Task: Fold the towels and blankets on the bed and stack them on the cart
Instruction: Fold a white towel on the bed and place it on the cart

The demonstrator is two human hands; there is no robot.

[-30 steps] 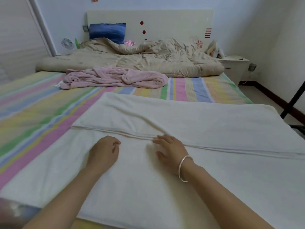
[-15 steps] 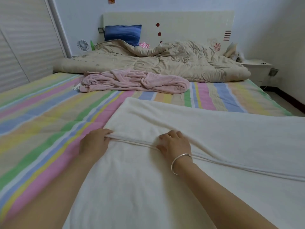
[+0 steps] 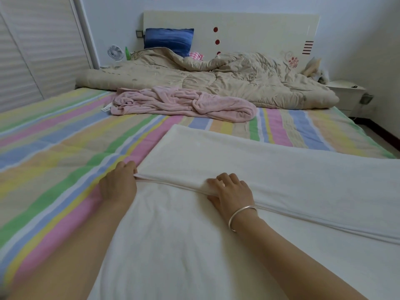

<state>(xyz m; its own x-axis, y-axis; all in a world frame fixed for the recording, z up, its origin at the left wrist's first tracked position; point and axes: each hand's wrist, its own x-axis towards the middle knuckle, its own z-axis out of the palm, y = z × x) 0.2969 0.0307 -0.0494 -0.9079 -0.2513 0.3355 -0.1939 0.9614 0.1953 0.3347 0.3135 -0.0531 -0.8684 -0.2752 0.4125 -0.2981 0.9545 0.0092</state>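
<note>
A large white blanket (image 3: 270,161) lies spread on the near part of the bed, its far half folded over towards me so a doubled edge runs across it. At the left corner of that edge my left hand (image 3: 118,184) pinches the layers with curled fingers. My right hand (image 3: 231,191), with a silver bangle on the wrist, grips the same edge a little to the right, its thumb under the fold. A crumpled pink towel (image 3: 184,102) lies further up the bed. The cart is not in view.
The striped bedsheet (image 3: 54,148) shows to the left and beyond the blanket. A bunched beige quilt (image 3: 227,81) and a blue pillow (image 3: 168,41) lie by the headboard. A white nightstand (image 3: 346,92) stands at the right, and wardrobe doors (image 3: 32,50) are at the left.
Both hands have slid left along the folded edge. My left hand has reached its corner and closed on it, and my right hand now grips the fold instead of resting on it.
</note>
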